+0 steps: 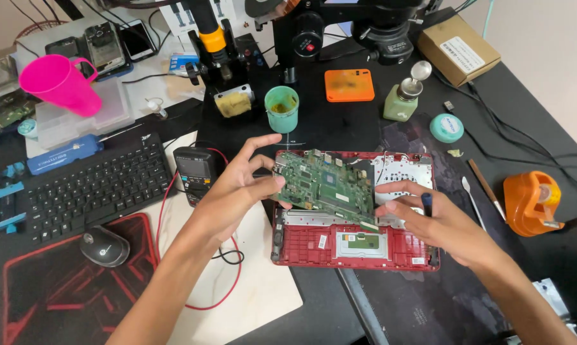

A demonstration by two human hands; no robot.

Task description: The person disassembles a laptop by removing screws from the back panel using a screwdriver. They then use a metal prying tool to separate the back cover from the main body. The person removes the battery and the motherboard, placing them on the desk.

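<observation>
- While the left hand (240, 191) pinches the left edge of the green circuit board (323, 185) between thumb and fingers, the board sits tilted above the open red laptop shell (355, 246), near the middle of the tabletop (544, 83).
- Lifting this well, I'd judge, means gripping by the edges only, keeping fingers off the chips, and raising both sides evenly so no ribbon still attached gets torn.
- Over on the right, the right hand (438, 223) meets the board's lower right corner with its fingertips while a dark slim tool (427, 204) is tucked in its grip; its fingers are curled, closed on the tool.
- Whether any cable still links board to shell I cannot tell: the underside is hidden.
- Most of the tool is covered by the fingers, so its kind is unclear.
- Up top, the microscope (371, 22) is cut off by the frame, and the black meter (196, 172) is partly behind the left hand.
</observation>
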